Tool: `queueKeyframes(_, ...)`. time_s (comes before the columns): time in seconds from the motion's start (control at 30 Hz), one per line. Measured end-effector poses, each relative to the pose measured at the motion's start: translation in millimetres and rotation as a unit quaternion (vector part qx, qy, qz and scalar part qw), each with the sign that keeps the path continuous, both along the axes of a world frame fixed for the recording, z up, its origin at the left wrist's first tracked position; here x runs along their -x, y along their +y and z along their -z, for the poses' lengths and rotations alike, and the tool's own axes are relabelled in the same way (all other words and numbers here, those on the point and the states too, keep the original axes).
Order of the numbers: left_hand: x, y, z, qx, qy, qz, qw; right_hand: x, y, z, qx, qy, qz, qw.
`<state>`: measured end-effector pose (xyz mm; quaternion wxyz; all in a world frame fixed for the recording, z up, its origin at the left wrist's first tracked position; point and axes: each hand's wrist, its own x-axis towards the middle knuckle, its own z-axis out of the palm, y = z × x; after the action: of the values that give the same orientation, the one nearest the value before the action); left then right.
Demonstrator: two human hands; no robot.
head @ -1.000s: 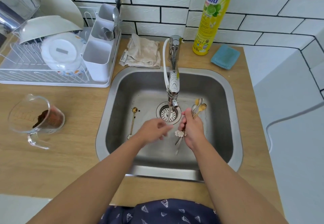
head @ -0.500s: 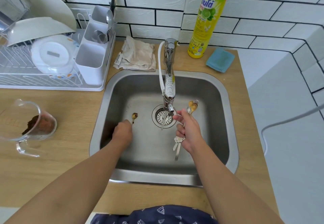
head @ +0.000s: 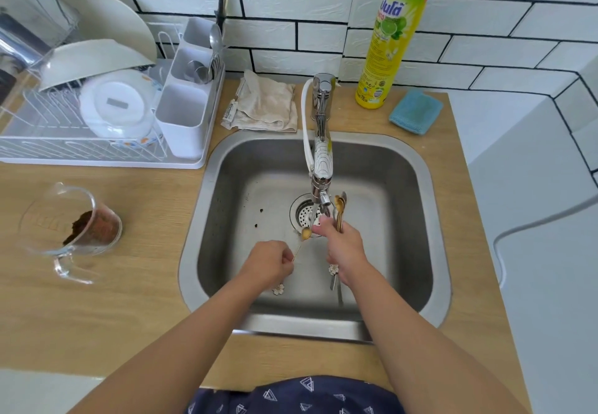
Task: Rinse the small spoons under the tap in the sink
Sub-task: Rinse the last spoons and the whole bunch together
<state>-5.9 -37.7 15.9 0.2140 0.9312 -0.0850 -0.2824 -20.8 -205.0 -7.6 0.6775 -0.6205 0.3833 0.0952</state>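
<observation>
**Q:** What do the hands have hold of?

**A:** Both are over the steel sink (head: 430,251). The left hand (head: 268,263) has its fingers curled around the thin handle of one small gold spoon (head: 305,234), whose bowl points toward 1 o'clock and sits right at the stream from the tap (head: 322,167). The right hand (head: 344,247) grips a bundle of small spoons (head: 339,205). Their bowls stick up toward 12 o'clock just beside the tap nozzle, and their flower-tipped handle ends hang out below the hand toward 6 o'clock.

**Q:** Has anything just changed?

**A:** Yes. A second ago the single spoon lay flat on the sink floor, at 9 o'clock from the drain (head: 305,214). Half a second ago the left hand was reaching down onto it. Now it is lifted and its bowl is at the water. The floor where it lay shows only a few dark specks.

**Q:** What does that mean for the rinsing?

**A:** No spoon is left loose in the sink, so I judge this to be the last one collected. It is only starting its rinse, and the task looks well along. Whether the bundle has already been rinsed, I cannot tell.

**Q:** What else is around?

**A:** On the wooden worktop (head: 97,316), a glass measuring jug (head: 69,229) holding brown powder stands at 9 o'clock from the sink. A white dish rack (head: 106,112) is at 10 o'clock. A folded cloth (head: 265,106) lies at 12 o'clock, and a yellow dish soap bottle (head: 391,44) and a blue sponge (head: 415,112) are at 1 o'clock.
</observation>
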Motion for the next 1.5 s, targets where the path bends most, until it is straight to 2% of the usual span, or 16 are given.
queueKeyframes(0.2,4,-4,-7,0.040,0.005,-0.010,0.999,0,8,7,0.002,-0.034,-0.044,0.998)
queueKeyframes(0.37,3,-5,-12,0.052,0.008,0.001,0.999,-3,8,7,0.072,-0.058,-0.059,0.994)
queueKeyframes(0.73,6,-6,-16,0.046,-0.018,0.014,0.999,-2,5,8,0.040,-0.067,-0.099,0.992)
queueKeyframes(0.93,4,-7,-21,0.055,-0.007,0.003,0.998,-3,6,5,0.067,-0.078,-0.078,0.992)
queueKeyframes(1.13,1,-6,-22,0.055,-0.009,0.005,0.998,-1,3,3,0.016,-0.085,-0.073,0.994)
queueKeyframes(1.27,0,-6,-23,0.058,-0.008,0.007,0.998,-1,4,6,0.056,-0.075,-0.080,0.992)
queueKeyframes(1.5,2,-4,-21,0.060,0.000,0.000,0.998,2,2,6,0.010,-0.088,-0.068,0.994)
